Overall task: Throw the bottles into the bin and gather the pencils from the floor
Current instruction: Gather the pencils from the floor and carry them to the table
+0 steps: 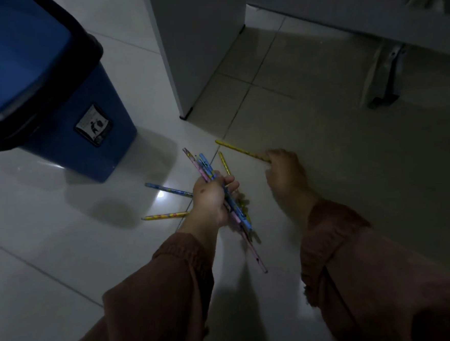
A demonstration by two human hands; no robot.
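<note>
My left hand (211, 199) is closed around a bundle of pencils (239, 217), pink, blue and yellow, that stick out above and below the fist. My right hand (285, 174) pinches the near end of a yellow pencil (239, 150) whose far end points up-left over the tiles. On the floor left of my left hand lie a blue pencil (166, 189) and a yellow pencil (166, 216). The blue bin (77, 132) with a black rim and swing lid stands at the upper left. No bottle is in view.
A white cabinet panel (199, 47) stands on the pale tiled floor (64, 248) behind the pencils. A white desk frame with a metal foot (384, 98) is at the upper right. Brown sleeves cover both forearms.
</note>
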